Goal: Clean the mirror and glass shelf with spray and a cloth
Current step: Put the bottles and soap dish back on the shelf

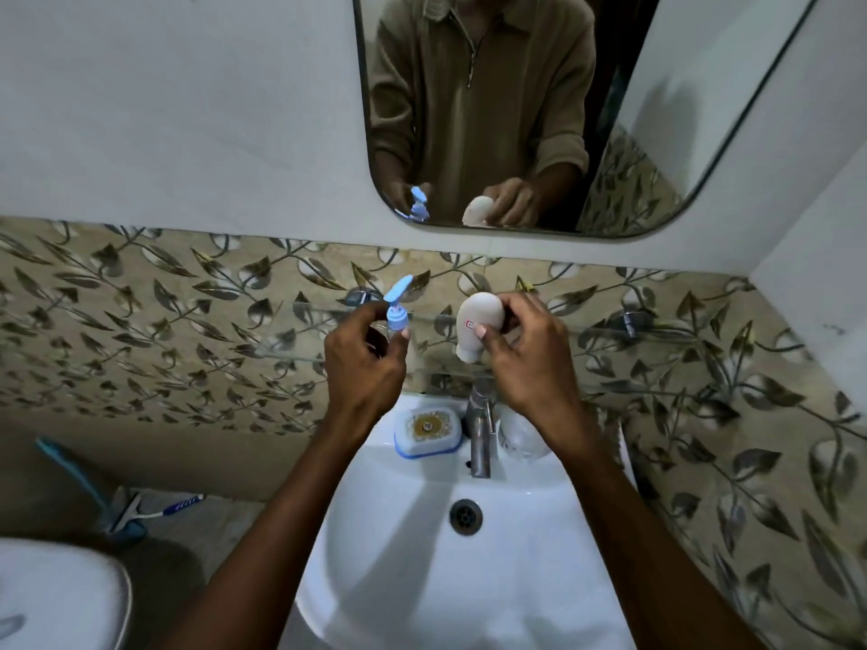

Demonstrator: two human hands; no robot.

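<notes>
My left hand grips a clear pump bottle with a blue pump head, held upright at the glass shelf. My right hand grips a white tube-shaped bottle, cap down, just over the shelf. Whether either bottle touches the shelf I cannot tell. The mirror hangs on the wall above and reflects both hands and both bottles. No cloth is in view.
Below the shelf is a white washbasin with a metal tap, a soap dish on its left and a clear container on its right. A toilet lid and brushes sit at lower left.
</notes>
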